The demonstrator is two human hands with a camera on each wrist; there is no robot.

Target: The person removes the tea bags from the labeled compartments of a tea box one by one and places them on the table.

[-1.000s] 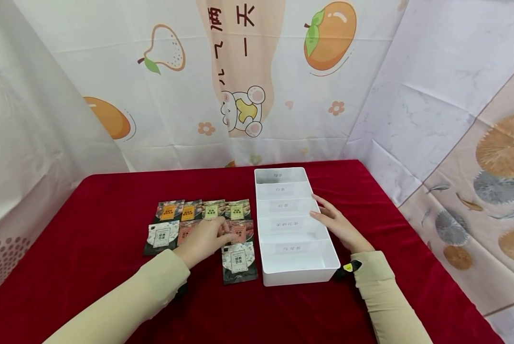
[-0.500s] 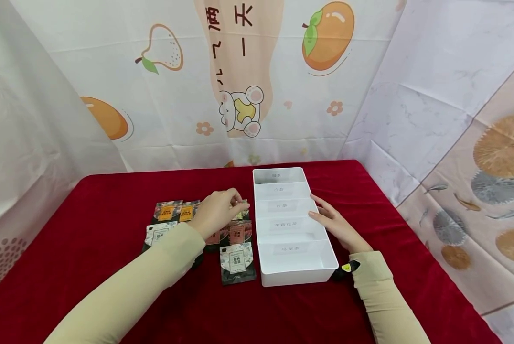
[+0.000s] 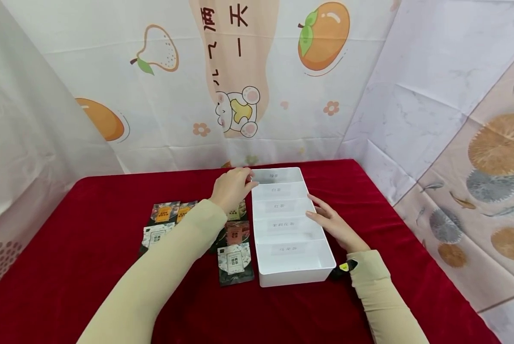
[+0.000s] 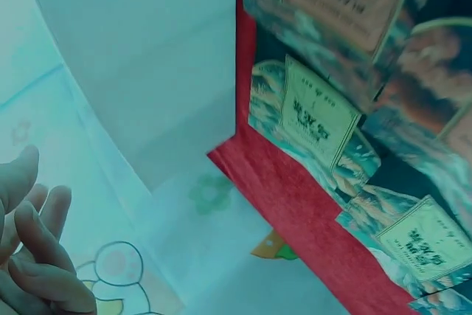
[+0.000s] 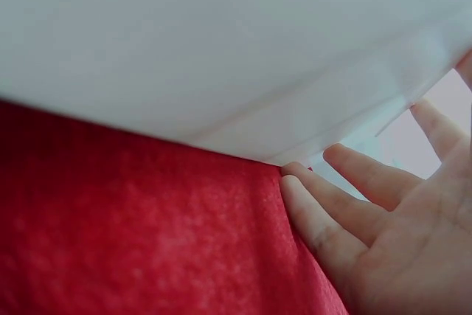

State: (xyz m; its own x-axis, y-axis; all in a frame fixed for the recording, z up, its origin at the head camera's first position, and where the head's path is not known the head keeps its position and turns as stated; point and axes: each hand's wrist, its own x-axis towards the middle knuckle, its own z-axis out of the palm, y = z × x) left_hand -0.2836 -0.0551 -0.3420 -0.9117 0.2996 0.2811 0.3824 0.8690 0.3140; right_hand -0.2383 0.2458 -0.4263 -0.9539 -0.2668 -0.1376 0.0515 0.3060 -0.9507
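Observation:
My left hand [image 3: 232, 187] is at the far left corner of a white divided box [image 3: 297, 278], fingers loosely bent. In the left wrist view those fingers [image 4: 46, 274] hold nothing visible. My right hand [image 3: 332, 222] rests against the box's right side with extended fingers; the right wrist view shows fingertips touching the box wall [image 5: 221, 57]. Left of the box lie flat tea sachets: a white-labelled one [image 3: 235, 264], a red-labelled one [image 3: 238, 233] and green-labelled ones [image 4: 317, 119]. My left forearm hides part of the rows.
Orange-labelled sachets [image 3: 163, 212] and another white-labelled sachet [image 3: 155, 233] lie farther left. The box has several labelled compartments with no sachets visible in them. A red cloth [image 3: 89, 229] covers the table, and a printed curtain [image 3: 162, 119] hangs behind it.
My left hand has moved from over the sachets up and right to the box's far left corner. The right hand stays at the box's side. No sachet has visibly shifted.

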